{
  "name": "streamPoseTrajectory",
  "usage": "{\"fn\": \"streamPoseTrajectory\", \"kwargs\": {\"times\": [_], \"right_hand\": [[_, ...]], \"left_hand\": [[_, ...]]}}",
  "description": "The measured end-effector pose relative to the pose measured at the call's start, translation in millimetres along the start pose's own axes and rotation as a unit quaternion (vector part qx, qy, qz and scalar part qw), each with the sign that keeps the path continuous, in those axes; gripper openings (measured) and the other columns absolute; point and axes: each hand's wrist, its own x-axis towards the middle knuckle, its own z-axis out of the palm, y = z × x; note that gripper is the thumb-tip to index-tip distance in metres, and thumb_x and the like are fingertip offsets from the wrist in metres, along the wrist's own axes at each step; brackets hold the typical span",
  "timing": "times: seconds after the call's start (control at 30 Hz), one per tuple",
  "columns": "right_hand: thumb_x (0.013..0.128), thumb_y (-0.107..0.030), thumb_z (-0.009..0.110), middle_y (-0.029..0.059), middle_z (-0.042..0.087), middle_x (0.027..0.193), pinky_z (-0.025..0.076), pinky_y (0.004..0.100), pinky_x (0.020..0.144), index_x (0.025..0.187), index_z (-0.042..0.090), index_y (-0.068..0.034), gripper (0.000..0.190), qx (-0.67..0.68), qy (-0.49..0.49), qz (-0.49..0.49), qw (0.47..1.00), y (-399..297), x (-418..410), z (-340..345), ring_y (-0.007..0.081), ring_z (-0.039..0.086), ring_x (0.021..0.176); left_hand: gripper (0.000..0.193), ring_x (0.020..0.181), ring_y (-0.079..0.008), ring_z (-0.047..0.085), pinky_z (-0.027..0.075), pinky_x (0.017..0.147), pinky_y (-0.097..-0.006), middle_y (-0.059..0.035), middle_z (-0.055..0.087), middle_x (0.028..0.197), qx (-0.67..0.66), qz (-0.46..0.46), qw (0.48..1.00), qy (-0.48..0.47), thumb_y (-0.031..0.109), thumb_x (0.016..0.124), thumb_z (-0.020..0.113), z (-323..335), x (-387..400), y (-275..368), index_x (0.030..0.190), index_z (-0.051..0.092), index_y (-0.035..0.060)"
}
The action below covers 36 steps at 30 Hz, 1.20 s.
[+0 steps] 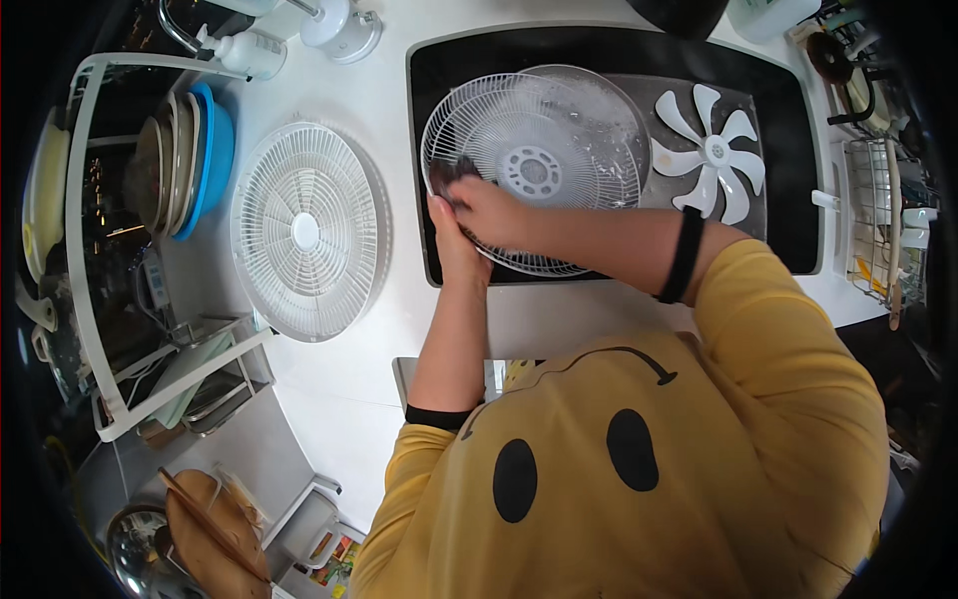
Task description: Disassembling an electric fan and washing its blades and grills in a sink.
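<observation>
My left hand (460,243) grips the near left rim of a round fan grille (533,168), which is tilted over the black sink. In my right hand (490,213) is a dark scrubbing pad (453,174), blurred, pressed on the grille's wires close to my left hand. Behind the grille, a round basin (606,112) holds sudsy water. A white fan blade (716,151) with several vanes lies at the right side of the sink. Another white fan grille (305,232) rests on the counter to the left.
The black sink's rim (430,281) borders the white counter (337,382). A white dish rack (90,247) with plates and a blue basin (217,161) stands left. Pump bottles (251,54) stand at the back left; a wire basket (872,217) is at the right.
</observation>
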Motion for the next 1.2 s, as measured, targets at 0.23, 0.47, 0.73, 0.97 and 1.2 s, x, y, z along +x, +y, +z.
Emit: {"fn": "streamPoseTrajectory", "kwargs": {"times": [0.23, 0.47, 0.73, 0.97, 1.2], "right_hand": [[0.07, -0.013, 0.054, 0.0187, 0.056, 0.092, 0.044, 0.0442, 0.08, 0.087, 0.061, -0.001, 0.022, -0.186, -0.308, -0.069, 0.93, 67.4, -109.8, -106.3, 0.0357, 0.054, 0.091], [0.073, -0.016, 0.06, 0.0178, 0.059, 0.105, 0.045, 0.041, 0.088, 0.1, 0.061, -0.005, 0.029, -0.472, -0.149, 0.107, 0.863, 113.3, -39.8, -181.0, 0.0336, 0.056, 0.101], [0.078, -0.018, 0.058, 0.0206, 0.058, 0.112, 0.044, 0.041, 0.091, 0.111, 0.056, -0.004, 0.036, -0.303, -0.022, 0.373, 0.877, 130.7, -39.5, -108.1, 0.0349, 0.054, 0.109], [0.078, -0.026, 0.063, 0.0186, 0.059, 0.082, 0.046, 0.0422, 0.07, 0.084, 0.055, -0.001, 0.027, -0.056, -0.046, 0.118, 0.99, 5.8, -61.9, -39.2, 0.0341, 0.059, 0.079], [0.081, -0.019, 0.056, 0.0178, 0.064, 0.091, 0.051, 0.0413, 0.077, 0.089, 0.068, -0.003, 0.022, -0.424, -0.169, 0.174, 0.872, 83.1, -70.3, -94.6, 0.0327, 0.063, 0.086]], "left_hand": [[0.042, 0.102, -0.026, 0.055, 0.053, 0.076, -0.0436, -0.0114, 0.047, 0.123, 0.063, 0.057, 0.994, 0.064, 0.021, 0.096, 0.036, 42.0, -22.7, 14.1, 0.137, 0.027, 0.018], [0.039, 0.096, -0.0238, 0.054, 0.043, 0.08, -0.0422, -0.0083, 0.051, 0.112, 0.173, 0.043, 0.982, 0.065, 0.041, 0.092, 0.045, 36.6, -13.4, 8.6, 0.125, 0.047, 0.0189], [0.058, 0.105, -0.0231, 0.052, 0.042, 0.083, -0.0393, -0.0124, 0.051, 0.123, 0.224, 0.044, 0.973, -0.024, 0.023, 0.089, 0.053, 45.7, -14.1, 11.0, 0.138, 0.023, 0.0174], [0.085, 0.101, -0.0246, 0.055, 0.048, 0.079, -0.0308, -0.0157, 0.048, 0.119, 0.279, 0.102, 0.954, -0.045, -0.016, 0.067, 0.048, 31.6, -16.0, 21.6, 0.141, 0.019, 0.0165], [0.082, 0.105, -0.026, 0.055, 0.056, 0.068, -0.0398, -0.0159, 0.042, 0.125, 0.25, 0.017, 0.968, 0.036, -0.022, 0.066, 0.029, 42.4, -32.6, 22.6, 0.136, 0.021, 0.02]]}}
